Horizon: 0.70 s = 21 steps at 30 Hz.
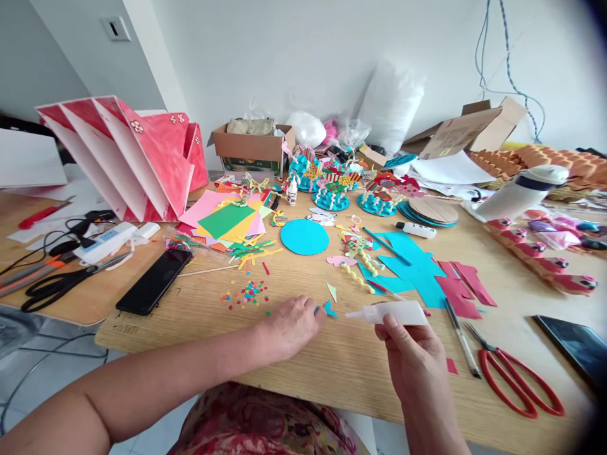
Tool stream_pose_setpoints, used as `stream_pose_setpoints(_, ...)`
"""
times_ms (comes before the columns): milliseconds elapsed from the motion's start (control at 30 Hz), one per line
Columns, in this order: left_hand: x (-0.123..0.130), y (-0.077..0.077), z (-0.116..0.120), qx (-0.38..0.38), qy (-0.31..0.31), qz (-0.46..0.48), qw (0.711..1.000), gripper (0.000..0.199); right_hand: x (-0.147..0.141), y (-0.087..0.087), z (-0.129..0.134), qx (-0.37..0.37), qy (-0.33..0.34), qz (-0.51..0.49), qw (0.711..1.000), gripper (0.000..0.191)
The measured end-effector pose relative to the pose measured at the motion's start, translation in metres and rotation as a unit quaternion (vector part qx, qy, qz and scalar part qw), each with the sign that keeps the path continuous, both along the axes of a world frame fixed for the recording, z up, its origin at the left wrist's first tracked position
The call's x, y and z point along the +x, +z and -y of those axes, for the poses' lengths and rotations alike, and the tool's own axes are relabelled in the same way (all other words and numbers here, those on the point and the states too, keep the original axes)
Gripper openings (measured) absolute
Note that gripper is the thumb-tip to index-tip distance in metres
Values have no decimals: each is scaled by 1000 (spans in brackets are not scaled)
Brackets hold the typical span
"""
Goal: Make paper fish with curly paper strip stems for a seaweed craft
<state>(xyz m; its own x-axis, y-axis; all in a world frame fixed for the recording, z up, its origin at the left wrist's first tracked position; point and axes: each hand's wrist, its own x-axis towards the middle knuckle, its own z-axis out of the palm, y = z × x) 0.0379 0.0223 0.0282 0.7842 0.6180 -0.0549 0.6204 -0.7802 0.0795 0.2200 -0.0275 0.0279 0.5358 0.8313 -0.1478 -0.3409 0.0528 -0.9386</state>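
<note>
My right hand [412, 360] is wrapped round a translucent white glue bottle [405, 313], held on its side with the narrow nozzle pointing left. My left hand [296, 325] rests low over the table, its fingers closed on a small blue paper cutout [329, 309] with pointed ends; part of the cutout is covered by the fingertips. Just beyond it lies a pale green paper scrap [331, 291]. Left of my left hand are scattered small coloured paper dots [252, 291]. A round blue disc [304, 237] lies farther back.
Red-handled scissors [519, 379] and a pen [462, 338] lie at the right, near blue paper pieces [403, 262]. A black phone [154, 281] and black scissors [71, 278] lie left. Coloured sheets [230, 221], decorated blue stands [332, 199] and a cardboard box [253, 145] are behind.
</note>
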Motion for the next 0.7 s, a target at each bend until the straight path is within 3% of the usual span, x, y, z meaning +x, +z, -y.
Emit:
stream_pose_setpoints(67, -3, 0, -4, -118, 59, 94, 987, 24, 2, -1, 1, -1, -2, 1, 1000, 31)
stream_pose_setpoints(133, -8, 0, -11, -248, 143, 214, 934, 23, 3, -2, 1, 2, -8, 5, 1000, 31)
stream_pose_setpoints(200, -13, -2, -20, -319, 204, 299, 876, 18, 4, -1, 1, 4, -14, 6, 1000, 31)
stream_pose_setpoints(267, -18, -3, -28, -350, 233, 345, 839, 12, 5, -1, 1, 5, -18, 3, 1000, 32)
stream_pose_setpoints(333, -22, -3, -33, -397, 255, 401, 785, 8, 6, 0, 1, 5, -17, 4, 1000, 32)
stream_pose_setpoints(500, -27, -3, -34, -491, 281, 507, 650, 24, 8, 0, 3, 3, -8, 19, 1000, 30)
stream_pose_setpoints(600, -27, -6, -32, -513, 293, 533, 606, 29, 7, -1, 4, 1, -9, 34, 999, 30)
stream_pose_setpoints(700, -26, -8, -31, -523, 291, 541, 591, 30, 7, -4, 5, -2, -4, 39, 999, 31)
